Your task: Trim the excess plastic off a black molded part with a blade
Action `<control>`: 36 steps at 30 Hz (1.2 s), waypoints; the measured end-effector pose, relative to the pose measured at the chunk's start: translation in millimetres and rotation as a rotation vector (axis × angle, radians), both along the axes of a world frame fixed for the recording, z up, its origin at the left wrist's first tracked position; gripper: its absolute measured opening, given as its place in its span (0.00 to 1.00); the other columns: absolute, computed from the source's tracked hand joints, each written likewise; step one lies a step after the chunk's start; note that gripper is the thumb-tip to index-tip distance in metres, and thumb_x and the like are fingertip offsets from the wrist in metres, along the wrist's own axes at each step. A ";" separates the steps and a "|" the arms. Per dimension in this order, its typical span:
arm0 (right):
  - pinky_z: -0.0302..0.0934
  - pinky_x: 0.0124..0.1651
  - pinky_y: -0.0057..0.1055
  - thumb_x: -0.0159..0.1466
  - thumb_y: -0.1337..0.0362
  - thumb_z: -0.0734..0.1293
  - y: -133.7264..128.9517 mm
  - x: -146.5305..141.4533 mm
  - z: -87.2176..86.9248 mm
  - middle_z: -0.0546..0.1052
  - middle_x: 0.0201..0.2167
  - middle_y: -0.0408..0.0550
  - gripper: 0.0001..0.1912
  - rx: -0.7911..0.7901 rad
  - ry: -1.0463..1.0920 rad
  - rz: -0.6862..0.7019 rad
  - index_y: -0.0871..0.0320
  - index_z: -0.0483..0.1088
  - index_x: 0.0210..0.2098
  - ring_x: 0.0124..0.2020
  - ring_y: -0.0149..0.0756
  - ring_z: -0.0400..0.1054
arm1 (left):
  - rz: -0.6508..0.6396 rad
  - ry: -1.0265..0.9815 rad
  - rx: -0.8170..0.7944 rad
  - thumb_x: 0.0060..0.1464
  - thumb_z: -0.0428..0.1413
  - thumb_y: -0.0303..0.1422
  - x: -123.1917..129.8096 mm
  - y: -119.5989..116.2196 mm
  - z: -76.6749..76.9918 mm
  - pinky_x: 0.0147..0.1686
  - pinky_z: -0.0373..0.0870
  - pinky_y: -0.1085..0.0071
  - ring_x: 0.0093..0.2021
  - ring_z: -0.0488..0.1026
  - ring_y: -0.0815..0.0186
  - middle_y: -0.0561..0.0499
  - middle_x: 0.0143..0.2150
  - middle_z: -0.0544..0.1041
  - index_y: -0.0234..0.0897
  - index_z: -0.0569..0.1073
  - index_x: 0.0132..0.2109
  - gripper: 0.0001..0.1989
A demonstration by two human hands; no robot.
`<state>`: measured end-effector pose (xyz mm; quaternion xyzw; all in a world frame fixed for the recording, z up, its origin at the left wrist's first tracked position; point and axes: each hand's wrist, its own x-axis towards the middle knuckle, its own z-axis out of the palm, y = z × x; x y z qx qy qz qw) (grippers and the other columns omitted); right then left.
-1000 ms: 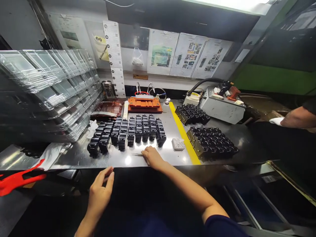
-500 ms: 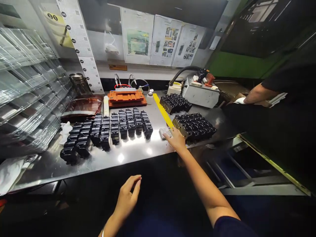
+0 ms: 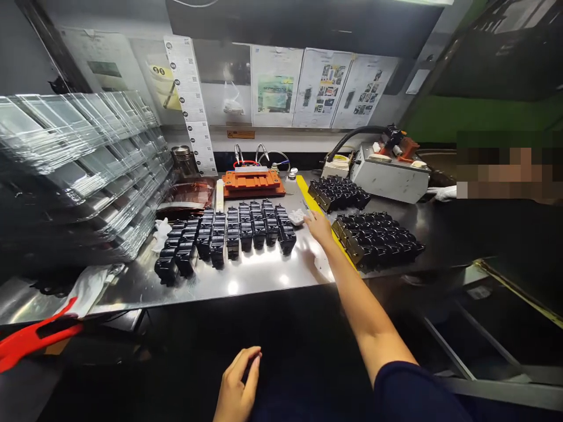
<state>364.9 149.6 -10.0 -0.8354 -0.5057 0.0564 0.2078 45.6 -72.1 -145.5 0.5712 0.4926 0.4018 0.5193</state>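
My right hand reaches over the metal bench with its fingers stretched out. Its fingertips are at the edge of a small, crumpled white item, whose kind I cannot make out; whether they touch is unclear. To the left of that item stand several upright black ribbed plastic parts in a slanting row. Close to my right wrist lies a tight block of black parts, with a second black block behind it. My left hand hangs low before the bench, fingers loosely bent, a gap at the thumb, nothing in it.
Yellow tape divides the bench. An orange fixture with hoses and a grey machine stand at the back. Stacked clear trays rise at left, near a red handle-like object. A co-worker is at right.
The crumpled white item has shifted left and back, towards the row of black parts, with my right hand following. My left hand stays low. The view has swung left.
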 end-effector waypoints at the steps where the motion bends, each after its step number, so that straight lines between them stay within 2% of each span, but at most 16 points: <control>1: 0.59 0.45 0.29 0.70 0.58 0.54 -8.0 2.7 3.1 0.75 0.47 0.54 0.21 0.021 -0.016 -0.026 0.59 0.69 0.55 0.47 0.40 0.68 | 0.016 -0.129 -0.172 0.50 0.61 0.38 -1.1 1.6 -1.8 0.43 0.78 0.71 0.42 0.79 0.62 0.46 0.40 0.81 0.39 0.79 0.40 0.11; 4: 0.59 0.44 0.32 0.70 0.61 0.52 -55.6 18.9 6.6 0.72 0.49 0.57 0.21 0.061 -0.078 -0.148 0.56 0.70 0.54 0.46 0.43 0.69 | 0.089 -0.562 -0.851 0.49 0.62 0.31 -4.3 16.1 1.8 0.30 0.77 0.73 0.30 0.78 0.66 0.47 0.32 0.79 0.34 0.77 0.38 0.08; 5: 0.59 0.44 0.34 0.70 0.62 0.52 -74.1 25.8 5.7 0.70 0.50 0.58 0.21 0.062 -0.095 -0.206 0.56 0.69 0.54 0.45 0.44 0.69 | 0.097 -0.594 -0.929 0.53 0.58 0.28 -4.6 23.1 5.7 0.27 0.75 0.76 0.26 0.76 0.70 0.49 0.28 0.78 0.31 0.76 0.37 0.04; 6: 0.59 0.43 0.36 0.69 0.62 0.52 -91.3 32.8 4.0 0.69 0.50 0.61 0.21 0.056 -0.106 -0.262 0.58 0.70 0.54 0.43 0.46 0.70 | 0.119 -0.626 -0.981 0.57 0.53 0.24 -4.1 30.1 10.6 0.25 0.73 0.80 0.23 0.74 0.74 0.51 0.25 0.76 0.30 0.74 0.36 0.06; 8: 0.60 0.43 0.40 0.67 0.62 0.58 -117.0 45.9 -1.8 0.69 0.50 0.63 0.19 0.036 -0.108 -0.319 0.60 0.72 0.52 0.41 0.49 0.71 | 0.284 -0.712 -1.143 0.60 0.48 0.22 -0.4 41.6 22.0 0.21 0.70 0.81 0.18 0.71 0.76 0.53 0.21 0.73 0.30 0.72 0.35 0.09; 10: 0.60 0.45 0.42 0.63 0.62 0.63 -129.0 57.7 -9.1 0.69 0.51 0.63 0.19 0.033 -0.087 -0.326 0.60 0.72 0.52 0.41 0.49 0.71 | 0.260 -0.688 -1.186 0.59 0.49 0.23 6.2 46.7 33.4 0.19 0.68 0.80 0.17 0.69 0.76 0.54 0.21 0.72 0.29 0.71 0.36 0.07; 14: 0.61 0.45 0.41 0.59 0.61 0.68 -130.8 77.1 -20.6 0.75 0.43 0.58 0.22 0.112 0.017 -0.333 0.59 0.72 0.52 0.41 0.47 0.70 | 0.011 -0.573 -0.985 0.54 0.56 0.27 22.9 39.3 50.5 0.22 0.69 0.79 0.21 0.70 0.75 0.53 0.25 0.73 0.30 0.72 0.37 0.03; 17: 0.63 0.38 0.35 0.60 0.57 0.66 -142.0 71.8 -29.8 0.76 0.34 0.54 0.22 0.207 0.136 -0.353 0.65 0.72 0.49 0.34 0.39 0.70 | -0.163 -0.446 -0.767 0.47 0.63 0.35 36.8 29.9 59.6 0.26 0.71 0.77 0.26 0.72 0.72 0.51 0.28 0.74 0.30 0.74 0.37 0.13; 20: 0.63 0.29 0.30 0.61 0.47 0.63 -173.6 28.4 -48.3 0.74 0.28 0.49 0.29 0.293 0.307 -0.299 0.66 0.70 0.48 0.25 0.32 0.67 | -0.158 -0.310 -0.529 0.47 0.62 0.43 52.6 26.1 66.7 0.35 0.75 0.72 0.34 0.75 0.68 0.46 0.36 0.77 0.30 0.75 0.43 0.21; 22: 0.64 0.28 0.31 0.53 0.42 0.69 -199.6 -16.7 -63.6 0.75 0.26 0.48 0.33 0.449 0.694 -0.195 0.64 0.71 0.45 0.24 0.33 0.67 | -0.117 -0.271 -0.395 0.51 0.59 0.45 61.6 27.4 69.5 0.41 0.75 0.69 0.41 0.75 0.65 0.43 0.45 0.76 0.31 0.72 0.53 0.27; 24: 0.68 0.34 0.33 0.51 0.43 0.72 -220.7 -61.9 -75.6 0.77 0.30 0.50 0.30 0.400 0.887 -0.084 0.61 0.72 0.42 0.29 0.35 0.71 | -0.074 -0.230 -0.298 0.54 0.55 0.46 66.0 30.7 70.0 0.42 0.75 0.68 0.42 0.75 0.65 0.42 0.49 0.75 0.34 0.66 0.60 0.31; 26: 0.68 0.37 0.33 0.56 0.44 0.69 -229.9 -95.1 -79.9 0.78 0.32 0.51 0.26 0.231 0.954 0.127 0.60 0.73 0.41 0.32 0.36 0.72 | 0.005 -0.152 -0.236 0.55 0.54 0.46 62.9 34.3 68.9 0.39 0.74 0.70 0.40 0.74 0.66 0.43 0.47 0.75 0.34 0.63 0.63 0.32; 29: 0.68 0.42 0.34 0.64 0.43 0.60 -218.0 -109.7 -72.4 0.78 0.39 0.52 0.26 0.067 0.815 0.458 0.58 0.73 0.45 0.39 0.39 0.73 | 0.098 -0.045 -0.214 0.55 0.54 0.46 42.7 38.9 68.0 0.28 0.70 0.74 0.27 0.70 0.70 0.51 0.30 0.73 0.33 0.59 0.66 0.36; 32: 0.65 0.49 0.36 0.70 0.48 0.51 -185.4 -96.5 -56.7 0.76 0.47 0.51 0.24 0.058 0.487 0.523 0.54 0.70 0.51 0.48 0.40 0.71 | -0.060 0.001 -0.284 0.56 0.54 0.46 10.4 43.5 71.4 0.18 0.63 0.75 0.16 0.61 0.72 0.59 0.19 0.64 0.34 0.49 0.70 0.41; 34: 0.64 0.48 0.35 0.71 0.53 0.51 -160.2 -87.9 -46.9 0.77 0.44 0.49 0.22 -0.008 0.315 0.608 0.52 0.71 0.48 0.47 0.40 0.72 | -0.235 0.007 -0.318 0.56 0.54 0.45 -9.9 46.7 75.1 0.20 0.65 0.75 0.19 0.65 0.71 0.53 0.25 0.72 0.38 0.51 0.69 0.39; 36: 0.64 0.47 0.33 0.71 0.59 0.53 -138.0 -85.9 -40.2 0.78 0.45 0.48 0.18 -0.073 0.186 0.709 0.53 0.70 0.50 0.46 0.38 0.72 | -0.327 -0.011 -0.295 0.55 0.56 0.42 -23.3 49.0 77.8 0.32 0.71 0.74 0.32 0.73 0.68 0.47 0.39 0.77 0.42 0.58 0.67 0.34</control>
